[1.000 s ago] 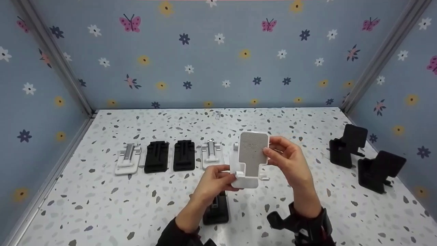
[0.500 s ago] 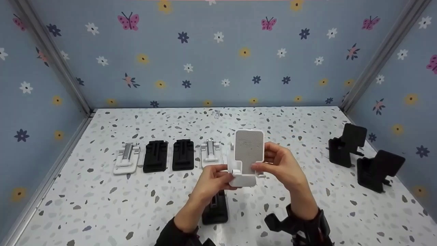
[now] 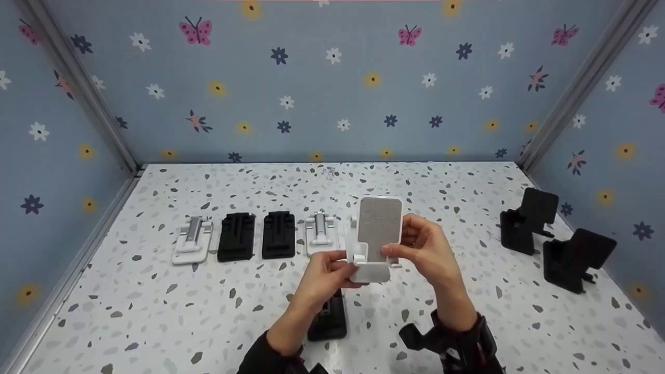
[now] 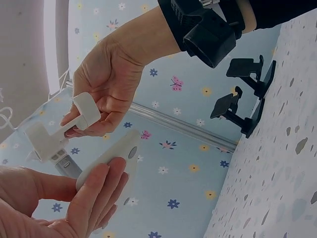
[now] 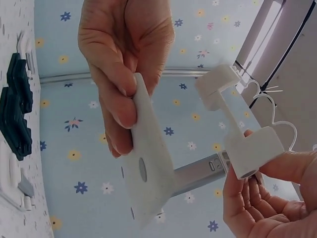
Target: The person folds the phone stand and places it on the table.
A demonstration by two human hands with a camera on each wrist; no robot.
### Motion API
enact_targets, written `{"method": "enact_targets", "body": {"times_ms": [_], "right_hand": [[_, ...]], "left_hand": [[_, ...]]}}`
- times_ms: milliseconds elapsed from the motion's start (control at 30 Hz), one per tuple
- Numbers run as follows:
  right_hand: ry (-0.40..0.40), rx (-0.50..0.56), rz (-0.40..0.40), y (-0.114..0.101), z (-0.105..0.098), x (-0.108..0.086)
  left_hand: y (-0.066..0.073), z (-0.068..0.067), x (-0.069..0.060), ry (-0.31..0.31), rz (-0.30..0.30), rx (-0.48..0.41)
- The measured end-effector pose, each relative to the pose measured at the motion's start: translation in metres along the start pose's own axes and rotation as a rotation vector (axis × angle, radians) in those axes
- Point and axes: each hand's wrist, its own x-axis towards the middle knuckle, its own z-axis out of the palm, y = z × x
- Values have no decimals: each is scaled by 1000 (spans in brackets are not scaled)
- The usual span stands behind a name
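Both hands hold up a white phone stand (image 3: pixel 378 221) in the head view, its grey-padded plate facing the head camera. My left hand (image 3: pixel 319 275) grips the base, fingers on one side and thumb on the other. On the plate's lower right part, my right hand (image 3: pixel 431 254) pinches with thumb in front and fingers behind. In the right wrist view a grey arm (image 5: pixel 200 174) is seen extended between base and plate, so the stand is unfolded. Beneath the left wrist a folded black phone stand (image 3: pixel 332 322) lies on the table, partly hidden.
Behind the left hand, a row of folded stands lies on the speckled table (image 3: pixel 156 301): a white stand (image 3: pixel 192 243), two black ones, and another white stand (image 3: pixel 321 236). At right stand two unfolded black stands (image 3: pixel 529 221). Patterned panels (image 3: pixel 332 104) wall the table.
The white stand has shifted slightly left. My right hand has slid down from the middle of the plate's right edge to its lower part. The left hand keeps its grip.
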Motion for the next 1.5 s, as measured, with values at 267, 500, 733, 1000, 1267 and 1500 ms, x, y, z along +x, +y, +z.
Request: {"method": "enact_targets", "body": {"times_ms": [267,500,733,1000,1267,1500], "right_hand": [[137,-125,-219,19,8,10],[237,-250,-395,13,16,10],[328,-356,-440,6,20,8],[340,-392,-483,14,17,11],[280,-449,-468,14,2,6],[293,-342,-542,-9,-5,-7]], "left_hand": [[0,4,-2,-14,18,-30],[0,8,-3,-22,24,-38],[-1,10,-5,-29,25,-30],[0,9,-5,-44,22,-40],[1,6,-5,-40,2,-34],[1,5,-5,-48,-8,-43]]}}
